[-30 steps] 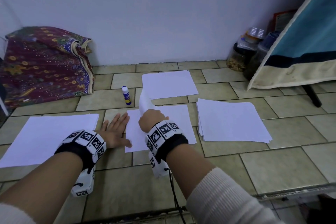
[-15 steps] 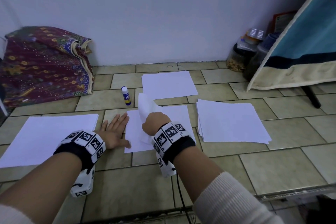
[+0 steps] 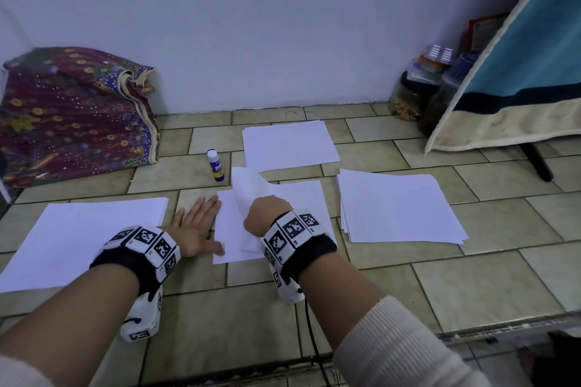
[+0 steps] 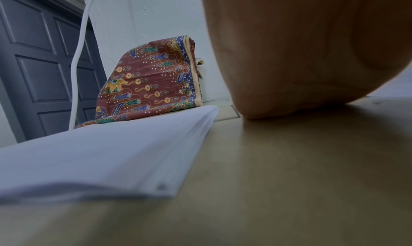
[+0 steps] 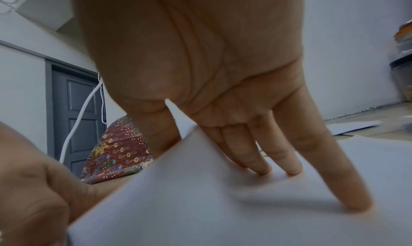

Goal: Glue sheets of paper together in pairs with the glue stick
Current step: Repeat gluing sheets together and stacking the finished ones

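A white sheet (image 3: 231, 237) lies on the tiled floor in the middle. My left hand (image 3: 198, 223) rests flat beside it, thumb on its near left corner. Over it my right hand (image 3: 267, 214) holds a second sheet (image 3: 251, 188), whose far left corner curls up. In the right wrist view this sheet (image 5: 223, 205) runs between the thumb, hidden behind it, and the straight fingers (image 5: 260, 165) pressing on top. The glue stick (image 3: 215, 165), white with a blue label, stands capped just beyond my left hand.
Paper stacks lie at the left (image 3: 81, 236), right (image 3: 396, 207) and far middle (image 3: 289, 144). A patterned cloth bundle (image 3: 72, 113) sits against the wall at left. Jars (image 3: 412, 97) and a leaning blue panel (image 3: 518, 72) stand at the right.
The held sheet's curl has sunk and spread wider over the bottom sheet. My right hand has drifted slightly nearer and to the right. The left hand has stayed put.
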Motion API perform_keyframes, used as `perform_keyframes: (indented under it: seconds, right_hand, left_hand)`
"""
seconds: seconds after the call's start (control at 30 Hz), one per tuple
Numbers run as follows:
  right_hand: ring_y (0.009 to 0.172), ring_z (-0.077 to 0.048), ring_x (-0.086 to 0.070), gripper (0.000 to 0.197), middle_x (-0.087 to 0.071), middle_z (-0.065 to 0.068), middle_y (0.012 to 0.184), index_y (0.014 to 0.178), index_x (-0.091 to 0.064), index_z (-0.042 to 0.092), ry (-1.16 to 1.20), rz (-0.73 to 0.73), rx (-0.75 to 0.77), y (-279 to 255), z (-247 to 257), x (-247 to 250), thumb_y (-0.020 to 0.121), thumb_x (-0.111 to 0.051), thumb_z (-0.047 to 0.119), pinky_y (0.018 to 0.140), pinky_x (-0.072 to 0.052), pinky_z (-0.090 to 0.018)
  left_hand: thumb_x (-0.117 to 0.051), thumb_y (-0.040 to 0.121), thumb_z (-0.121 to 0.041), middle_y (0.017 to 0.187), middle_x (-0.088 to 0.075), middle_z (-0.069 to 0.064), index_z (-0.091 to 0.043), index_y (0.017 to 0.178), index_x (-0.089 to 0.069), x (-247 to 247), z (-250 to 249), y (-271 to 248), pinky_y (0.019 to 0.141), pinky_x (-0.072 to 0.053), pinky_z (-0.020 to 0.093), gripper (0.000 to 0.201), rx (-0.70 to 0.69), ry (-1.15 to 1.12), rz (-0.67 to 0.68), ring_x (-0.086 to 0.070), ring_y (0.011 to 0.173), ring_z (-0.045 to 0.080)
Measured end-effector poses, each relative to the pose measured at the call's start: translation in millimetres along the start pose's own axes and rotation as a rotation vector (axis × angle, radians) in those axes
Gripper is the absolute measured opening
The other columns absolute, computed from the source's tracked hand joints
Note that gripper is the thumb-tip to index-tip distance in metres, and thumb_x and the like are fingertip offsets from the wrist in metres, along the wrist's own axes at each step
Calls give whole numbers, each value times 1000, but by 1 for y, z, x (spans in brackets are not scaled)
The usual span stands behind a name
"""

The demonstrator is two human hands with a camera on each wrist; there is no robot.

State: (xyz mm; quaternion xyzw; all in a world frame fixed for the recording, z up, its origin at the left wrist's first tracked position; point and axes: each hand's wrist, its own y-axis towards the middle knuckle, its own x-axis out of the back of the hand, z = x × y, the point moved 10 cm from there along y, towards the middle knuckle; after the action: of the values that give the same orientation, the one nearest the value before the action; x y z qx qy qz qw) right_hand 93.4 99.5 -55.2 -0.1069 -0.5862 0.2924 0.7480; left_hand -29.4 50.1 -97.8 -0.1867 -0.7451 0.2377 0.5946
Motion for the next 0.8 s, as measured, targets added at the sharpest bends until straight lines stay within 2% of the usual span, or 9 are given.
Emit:
perform_keyframes:
  seconds: [0.1,0.2,0.27,0.3,0.37,0.57,0.7,0.8]
  right_hand:
    - [117,-30,-52,33,-57,-13,124,120,-54,4,-19,-6,18,-1,1,-1,93,-43,20,106,-37,-42]
    - [115,-30,-53,21,-58,-13,122,107,-54,9,-42,-21,55,-5,3,2,93,-42,18,106,-37,-42]
    - [116,-30,-52,12,-57,-13,123,98,-50,11,-63,-24,80,-7,5,3,93,-41,17,107,-36,-43]
    - [117,-30,-52,10,-57,-13,123,96,-49,11,-73,-25,91,-8,6,3,93,-41,17,107,-36,-43]
    - [117,-31,-51,11,-57,-13,122,93,-51,10,-85,-32,100,-10,7,4,93,-41,16,107,-36,-43]
    - [114,-31,-53,19,-59,-14,120,76,-45,8,-120,-30,119,-15,8,6,93,-41,14,106,-37,-43]
    - [112,-30,-54,12,-60,-14,119,92,-52,10,-134,-25,132,-16,10,7,94,-41,15,103,-39,-41]
    - [111,-30,-54,22,-60,-13,118,71,-43,9,-155,-29,130,-15,9,6,93,-41,13,103,-39,-41]
  left_hand:
    - [-56,85,-52,155,29,-9,-20,150,20,0,0,-1,117,11,38,105,5,2,2,26,143,11]
    - [-57,87,-49,155,29,-9,-20,150,20,1,-1,-2,117,11,38,104,6,3,0,26,143,11]
    - [-50,73,-60,155,29,-9,-20,150,20,1,-2,-3,117,11,38,111,8,2,11,26,143,11]
    - [-45,64,-60,155,29,-9,-20,150,20,1,-2,-4,117,11,38,114,8,0,19,26,143,11]
    - [-41,59,-58,155,29,-10,-20,150,20,1,-2,-4,117,11,39,116,3,0,20,27,143,10]
    - [-42,59,-59,155,29,-10,-20,150,20,1,-1,-1,117,11,39,116,-8,-6,11,27,142,10]
    - [-42,59,-58,155,29,-10,-21,150,20,1,-2,-2,116,11,39,116,-10,-12,9,27,142,10]
    - [-42,59,-58,155,29,-10,-20,150,20,2,-3,-3,117,11,38,117,-13,-13,9,27,143,11]
